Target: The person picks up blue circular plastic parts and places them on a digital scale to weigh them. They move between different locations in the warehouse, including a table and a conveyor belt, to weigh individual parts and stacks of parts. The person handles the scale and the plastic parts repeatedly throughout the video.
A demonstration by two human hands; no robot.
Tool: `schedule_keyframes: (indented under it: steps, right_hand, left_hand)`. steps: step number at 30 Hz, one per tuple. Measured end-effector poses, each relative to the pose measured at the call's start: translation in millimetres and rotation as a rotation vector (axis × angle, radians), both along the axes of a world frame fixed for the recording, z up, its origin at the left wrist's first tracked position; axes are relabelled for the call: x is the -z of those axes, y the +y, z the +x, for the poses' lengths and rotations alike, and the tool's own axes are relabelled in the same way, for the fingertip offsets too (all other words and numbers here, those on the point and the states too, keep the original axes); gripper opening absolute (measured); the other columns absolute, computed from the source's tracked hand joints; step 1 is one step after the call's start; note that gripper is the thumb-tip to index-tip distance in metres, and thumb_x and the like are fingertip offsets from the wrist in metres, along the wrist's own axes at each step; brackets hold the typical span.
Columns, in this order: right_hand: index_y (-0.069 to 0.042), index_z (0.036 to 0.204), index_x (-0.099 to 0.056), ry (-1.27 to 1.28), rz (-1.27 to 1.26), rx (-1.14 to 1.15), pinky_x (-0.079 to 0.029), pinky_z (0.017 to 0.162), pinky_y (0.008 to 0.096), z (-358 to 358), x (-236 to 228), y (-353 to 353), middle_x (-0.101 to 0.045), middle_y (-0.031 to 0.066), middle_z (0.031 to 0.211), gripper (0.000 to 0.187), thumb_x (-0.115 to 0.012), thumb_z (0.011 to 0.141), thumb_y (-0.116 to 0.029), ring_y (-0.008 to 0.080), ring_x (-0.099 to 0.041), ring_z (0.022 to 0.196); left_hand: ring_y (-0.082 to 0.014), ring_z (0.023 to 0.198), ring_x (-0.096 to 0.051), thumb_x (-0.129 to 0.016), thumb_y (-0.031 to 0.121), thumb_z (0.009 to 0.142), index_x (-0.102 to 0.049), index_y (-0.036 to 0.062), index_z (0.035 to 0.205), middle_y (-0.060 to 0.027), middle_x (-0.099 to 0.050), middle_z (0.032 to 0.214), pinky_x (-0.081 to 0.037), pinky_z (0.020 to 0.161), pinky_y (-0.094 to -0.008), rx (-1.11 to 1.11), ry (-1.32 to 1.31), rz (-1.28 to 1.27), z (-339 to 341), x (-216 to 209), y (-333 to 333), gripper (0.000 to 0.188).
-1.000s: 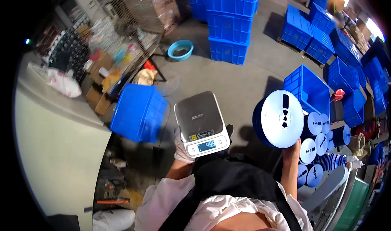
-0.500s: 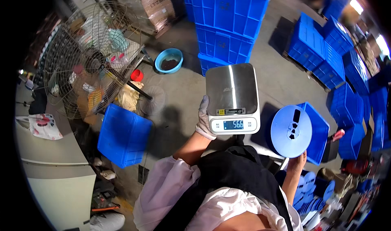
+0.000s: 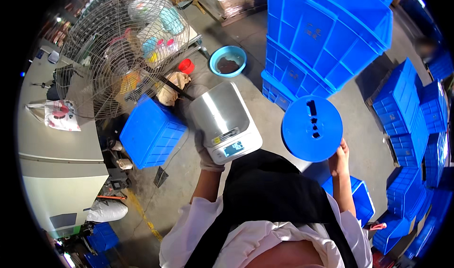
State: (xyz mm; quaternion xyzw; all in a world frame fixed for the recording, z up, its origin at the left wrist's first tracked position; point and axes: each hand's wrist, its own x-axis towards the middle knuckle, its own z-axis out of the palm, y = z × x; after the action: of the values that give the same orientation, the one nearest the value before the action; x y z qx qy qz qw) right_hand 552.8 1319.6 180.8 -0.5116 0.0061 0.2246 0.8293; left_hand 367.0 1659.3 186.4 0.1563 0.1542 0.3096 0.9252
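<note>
One digital scale with a steel platform (image 3: 224,120) tilts near the centre of the frame, my gloved left hand (image 3: 205,153) closed on its left edge. Right of it, my bare right hand (image 3: 339,159) has its fingers curled on the lower right rim of a blue plastic spool (image 3: 299,133); beyond stand blue crates (image 3: 321,36) at upper right, a turquoise basin (image 3: 231,53) at upper centre and a wire-caged fan (image 3: 122,66) at upper left.
</note>
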Motion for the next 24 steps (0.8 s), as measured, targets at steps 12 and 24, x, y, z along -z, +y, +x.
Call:
schedule_keyframes:
  steps: [12,24]
  right_hand:
    - [-0.013,0.091,-0.054,0.004,0.221,-0.232,-0.045,0.075,0.0319,176.3,7.5,339.5,-0.061,-0.0005,0.091,0.015,-0.061,0.083,-0.024,0.0137,-0.057,0.085]
    - [-0.01,0.079,-0.05,-0.097,0.34,-0.027,-0.049,0.062,0.0315,379.2,-27.7,627.3,-0.055,0.0035,0.072,0.011,-0.051,0.089,-0.012,0.015,-0.053,0.064]
  left_hand:
    - [-0.0333,0.113,-0.049,-0.058,0.038,0.081,-0.042,0.0042,0.129,-0.0153,-0.05,0.125,-0.039,0.098,-0.0475,0.036,0.201,-0.114,43.1,68.8,197.9,0.061]
    - [-0.0332,0.111,-0.05,-0.063,0.037,0.079,-0.04,0.0046,0.13,-0.0173,-0.049,0.124,-0.041,0.097,-0.0478,0.417,0.134,-0.36,288.6,31.0,330.7,0.065]
